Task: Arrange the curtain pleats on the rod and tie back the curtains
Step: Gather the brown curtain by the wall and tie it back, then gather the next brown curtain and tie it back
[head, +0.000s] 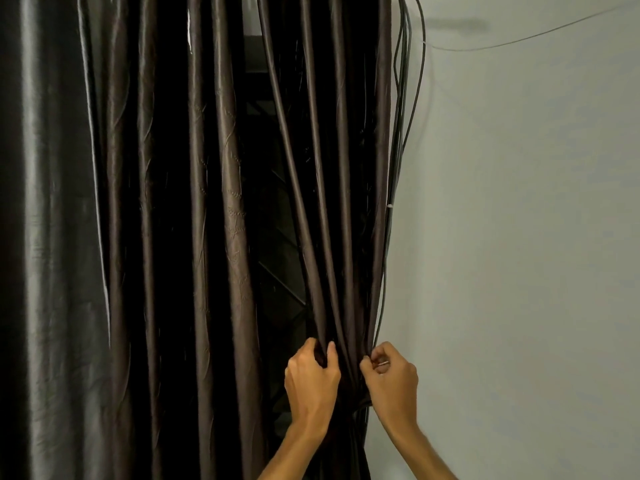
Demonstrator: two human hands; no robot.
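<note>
While your left hand (311, 379) grips a bunch of pleats of the dark brown satin curtain panel (332, 237), gathered toward 5 o'clock in the view, and your right hand (393, 379), just at its 3 o'clock, pinches the panel's outer edge beside the black cables (401, 98) on the pale grey wall (519, 237), you appear to be gathering the panel before tying it back. The next move likely calls for a tie-back passed round the bundle with the folds held tight; I cannot tell whether one is in hand. No brand, label or writing is readable.
</note>
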